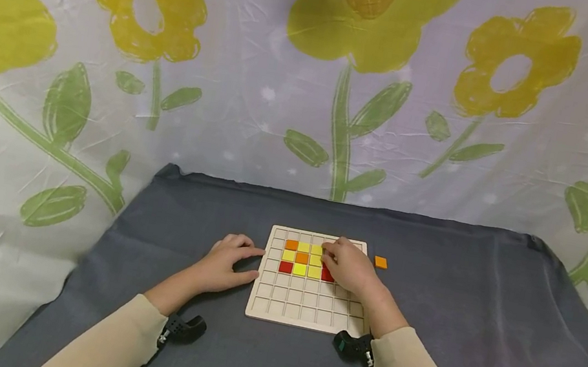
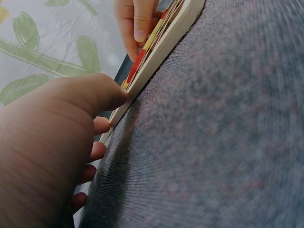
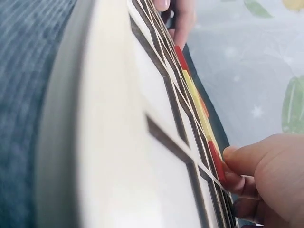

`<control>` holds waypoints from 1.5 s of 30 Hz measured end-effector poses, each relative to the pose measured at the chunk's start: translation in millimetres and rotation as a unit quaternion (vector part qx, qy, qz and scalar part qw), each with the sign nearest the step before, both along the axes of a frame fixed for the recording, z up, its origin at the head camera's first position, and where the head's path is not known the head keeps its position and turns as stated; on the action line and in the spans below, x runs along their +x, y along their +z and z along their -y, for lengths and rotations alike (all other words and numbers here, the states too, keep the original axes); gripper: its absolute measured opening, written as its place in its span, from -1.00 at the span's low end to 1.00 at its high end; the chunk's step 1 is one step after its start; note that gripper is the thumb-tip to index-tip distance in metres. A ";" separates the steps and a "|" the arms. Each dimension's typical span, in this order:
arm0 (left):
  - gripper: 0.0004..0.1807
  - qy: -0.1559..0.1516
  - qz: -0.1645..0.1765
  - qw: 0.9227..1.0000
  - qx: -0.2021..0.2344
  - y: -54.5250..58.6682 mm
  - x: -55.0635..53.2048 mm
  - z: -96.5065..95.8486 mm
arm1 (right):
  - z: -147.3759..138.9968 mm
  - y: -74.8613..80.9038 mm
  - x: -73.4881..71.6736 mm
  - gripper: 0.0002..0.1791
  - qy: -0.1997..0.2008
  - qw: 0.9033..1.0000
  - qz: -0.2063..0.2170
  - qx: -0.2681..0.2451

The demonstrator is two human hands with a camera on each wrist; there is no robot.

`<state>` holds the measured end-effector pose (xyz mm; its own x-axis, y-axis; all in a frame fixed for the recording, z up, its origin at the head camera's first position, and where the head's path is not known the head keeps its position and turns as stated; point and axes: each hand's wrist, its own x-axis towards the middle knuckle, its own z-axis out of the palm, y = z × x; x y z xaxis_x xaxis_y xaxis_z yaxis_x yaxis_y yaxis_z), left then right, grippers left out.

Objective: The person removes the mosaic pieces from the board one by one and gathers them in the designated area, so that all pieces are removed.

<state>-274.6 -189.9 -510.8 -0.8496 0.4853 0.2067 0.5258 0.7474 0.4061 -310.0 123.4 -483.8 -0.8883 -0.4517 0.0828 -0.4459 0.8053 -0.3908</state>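
Note:
A light wooden grid board (image 1: 283,309) lies on the grey cloth, with red, yellow and orange square tiles in its upper cells. My left hand (image 1: 220,264) is at the board's left edge, its thumb and fingers spread and fingertips touching the rim. My right hand (image 1: 351,267) is over the upper right of the tile pattern, fingers bent down to the cells. In the right wrist view its thumb (image 3: 240,159) is close to a red tile (image 3: 216,161). The fingertips are partly hidden, and I cannot tell whether a tile is pinched between them.
One loose orange tile (image 1: 380,262) lies on the grey cloth (image 1: 452,290) just right of the board. Behind the table hangs a pale curtain (image 1: 234,120) with large yellow flowers. Black wrist devices (image 1: 184,328) sit at both cuffs.

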 end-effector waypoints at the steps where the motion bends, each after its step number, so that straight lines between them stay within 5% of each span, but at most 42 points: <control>1: -0.45 0.000 0.000 1.000 0.000 -0.1 -0.1 0.1 | 0.4 -0.3 -0.2 -0.62 -0.002 1.000 0.000 -0.004; 19: -0.45 0.006 0.004 1.000 -0.004 -1.0 -0.9 -1.1 | 6.0 -1.0 -2.0 -0.55 -0.043 0.990 0.027 -0.129; 33: -0.45 0.006 0.009 1.000 -0.005 -0.3 -0.6 -2.3 | 8.0 -8.2 -3.3 -0.70 -0.083 0.991 -0.012 -0.102; 45: -0.45 0.006 0.003 1.000 -0.002 -3.2 -2.8 -0.5 | 4.5 6.6 1.3 -0.65 -0.091 0.989 -0.007 -0.119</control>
